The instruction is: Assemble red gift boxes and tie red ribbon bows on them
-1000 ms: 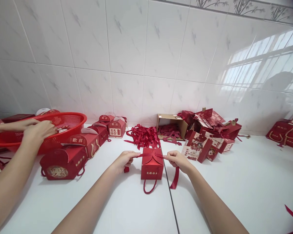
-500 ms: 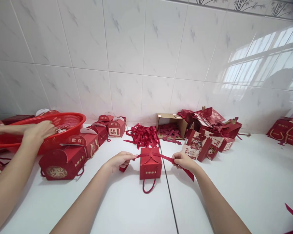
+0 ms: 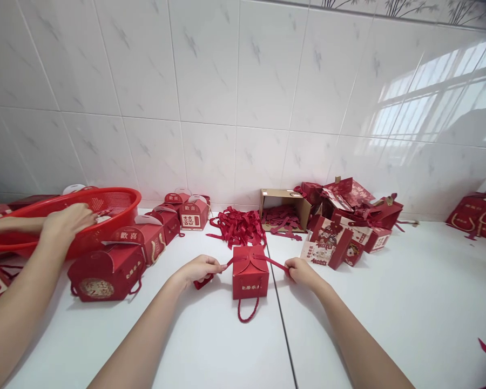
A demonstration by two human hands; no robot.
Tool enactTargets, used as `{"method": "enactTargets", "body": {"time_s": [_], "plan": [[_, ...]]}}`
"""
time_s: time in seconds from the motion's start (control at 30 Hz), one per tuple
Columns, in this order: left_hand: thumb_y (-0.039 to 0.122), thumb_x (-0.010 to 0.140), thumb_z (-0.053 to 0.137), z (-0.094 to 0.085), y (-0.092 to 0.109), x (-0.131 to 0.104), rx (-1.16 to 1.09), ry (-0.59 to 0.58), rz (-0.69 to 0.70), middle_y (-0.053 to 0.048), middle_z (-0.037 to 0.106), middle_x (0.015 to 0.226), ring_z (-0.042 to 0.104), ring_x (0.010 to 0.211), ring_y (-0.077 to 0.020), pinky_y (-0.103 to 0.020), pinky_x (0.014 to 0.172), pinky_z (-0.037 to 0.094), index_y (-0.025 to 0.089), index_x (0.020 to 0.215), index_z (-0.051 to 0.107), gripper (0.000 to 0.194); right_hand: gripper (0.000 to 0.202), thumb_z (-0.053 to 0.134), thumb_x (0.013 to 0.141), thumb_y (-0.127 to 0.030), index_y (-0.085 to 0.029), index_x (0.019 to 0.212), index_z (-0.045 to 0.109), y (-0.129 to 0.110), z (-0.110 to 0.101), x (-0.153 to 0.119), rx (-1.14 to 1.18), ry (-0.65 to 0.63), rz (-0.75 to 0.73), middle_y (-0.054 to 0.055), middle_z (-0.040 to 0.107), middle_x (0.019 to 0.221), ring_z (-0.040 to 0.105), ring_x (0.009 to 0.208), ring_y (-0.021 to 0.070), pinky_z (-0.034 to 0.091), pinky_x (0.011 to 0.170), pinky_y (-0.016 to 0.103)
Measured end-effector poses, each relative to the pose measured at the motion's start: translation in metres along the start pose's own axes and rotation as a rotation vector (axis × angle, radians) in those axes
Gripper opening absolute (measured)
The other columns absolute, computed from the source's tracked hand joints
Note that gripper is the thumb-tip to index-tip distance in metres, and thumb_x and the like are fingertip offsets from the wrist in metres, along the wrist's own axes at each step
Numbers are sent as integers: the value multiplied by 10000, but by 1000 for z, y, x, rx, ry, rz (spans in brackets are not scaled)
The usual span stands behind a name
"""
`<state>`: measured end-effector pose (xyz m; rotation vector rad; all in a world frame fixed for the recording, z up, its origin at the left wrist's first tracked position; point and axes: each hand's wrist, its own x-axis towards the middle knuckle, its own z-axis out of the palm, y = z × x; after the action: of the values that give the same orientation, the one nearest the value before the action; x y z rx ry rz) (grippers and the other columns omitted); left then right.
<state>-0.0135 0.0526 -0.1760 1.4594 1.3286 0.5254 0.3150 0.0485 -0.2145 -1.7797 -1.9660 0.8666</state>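
A small red gift box (image 3: 250,274) stands upright on the white table, its rounded top flaps folded together and a cord handle (image 3: 248,313) drooping at the front. Through slots in its top runs a dark red ribbon (image 3: 269,260). My left hand (image 3: 202,268) pinches the ribbon's left end just beside the box, with more ribbon hanging under the fingers. On the other side my right hand (image 3: 302,272) grips the right end, holding it taut. Neither hand touches the box itself.
Behind the box lies a heap of ribbons (image 3: 238,227) near a cardboard box (image 3: 285,197). Piled red boxes (image 3: 328,240) stand right of it. At left, another person's hands (image 3: 65,224) reach into a red basket (image 3: 129,202), near several gift boxes (image 3: 109,275).
The ribbon's loose tail below my right hand no longer shows. Both hands stay on the ribbon in nearly the same place, and the box has not visibly moved.
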Motion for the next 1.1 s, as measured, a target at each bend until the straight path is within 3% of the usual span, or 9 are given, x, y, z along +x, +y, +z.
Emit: {"method": "enactTargets", "body": {"time_s": [0.2, 0.43, 0.83, 1.1], "plan": [[701, 447, 743, 1, 0, 0, 85, 45, 0, 58, 412, 447, 270, 385, -65, -234, 396, 154, 172, 589, 552, 581, 263, 557, 905, -327, -151, 1097, 597, -4, 12, 3, -83, 98, -4, 68, 618, 1104, 617, 918, 177, 532, 784, 363], [603, 405, 799, 2, -1, 0, 187, 111, -24, 54, 408, 419, 292, 366, -75, -235, 372, 162, 161, 552, 596, 508, 243, 546, 912, -329, -152, 1067, 605, -19, 24, -2, -87, 154, -49, 62, 629, 1067, 620, 885, 162, 533, 768, 348], [618, 462, 768, 10, 11, -8, 180, 96, 37, 17, 514, 512, 372, 428, -91, -225, 385, 178, 163, 569, 592, 500, 236, 535, 920, -329, -158, 1067, 604, -27, 35, -2, -238, 182, 10, 64, 628, 1069, 619, 907, 165, 530, 797, 363], [626, 474, 753, 10, 10, -8, 150, 103, 51, 22, 511, 522, 373, 445, -94, -222, 393, 179, 168, 589, 563, 509, 200, 532, 921, -322, -155, 994, 617, -25, 29, -6, -309, 262, 59, 49, 637, 996, 616, 867, 152, 525, 777, 346]]}}
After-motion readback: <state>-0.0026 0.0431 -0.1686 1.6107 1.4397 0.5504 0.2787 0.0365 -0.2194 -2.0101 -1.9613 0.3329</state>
